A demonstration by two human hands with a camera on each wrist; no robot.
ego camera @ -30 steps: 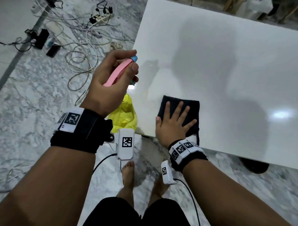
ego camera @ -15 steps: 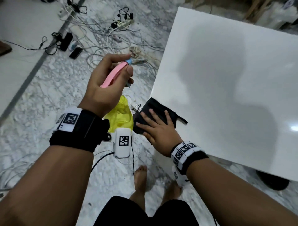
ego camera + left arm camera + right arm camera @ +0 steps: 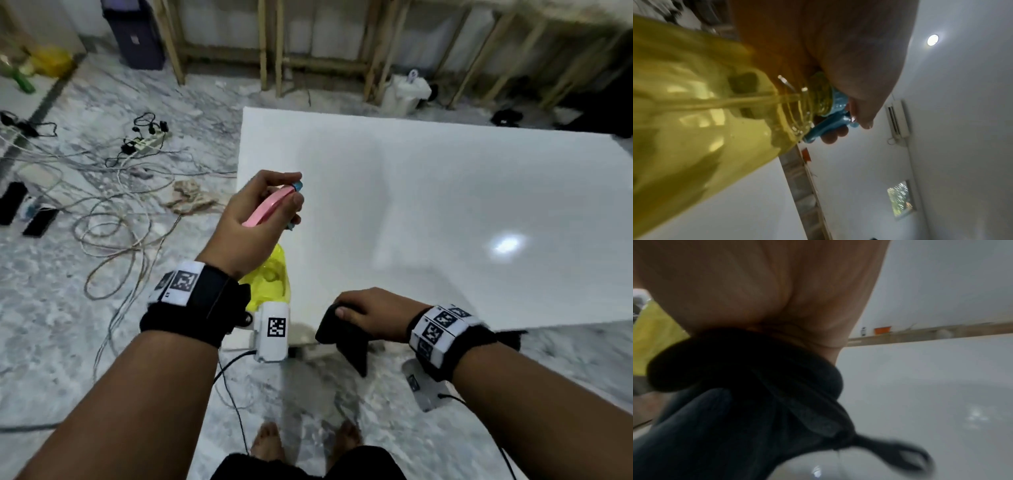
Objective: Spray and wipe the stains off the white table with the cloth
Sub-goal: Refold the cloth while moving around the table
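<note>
Head view, with both wrist views. Compared with half a second earlier, the right hand [image 3: 371, 317] no longer lies flat with fingers spread on the black cloth [image 3: 342, 334] at the tabletop's near-left corner; it now grips the cloth bunched in curled fingers at the near edge of the white tabletop [image 3: 428, 205], with a fold hanging down past that edge toward the floor. The right-wrist view confirms the palm closed over gathered dark fabric, a loop tag trailing from it. The left hand [image 3: 263, 219] keeps its hold, fingers wrapped around the pink-and-blue trigger head of the yellow spray bottle [image 3: 272, 277], carried just beyond the tabletop's left edge; the left-wrist view shows fingertips on the blue trigger, though whether it is being squeezed cannot be told. The viewpoint has also risen, so the whole tabletop and the far wall are now visible. Judged from this, one wiping pass near the left corner has ended and the cloth is being regathered, probably before another spray or pass. No stain is discernible on the tabletop at this resolution; only a light reflection at right. Counts: one tabletop, one cloth, one spray bottle, two hands, each with a marked wrist band. On the floor at left lie tangled cables [image 3: 113, 219] and a crumpled rag [image 3: 191, 198].
</note>
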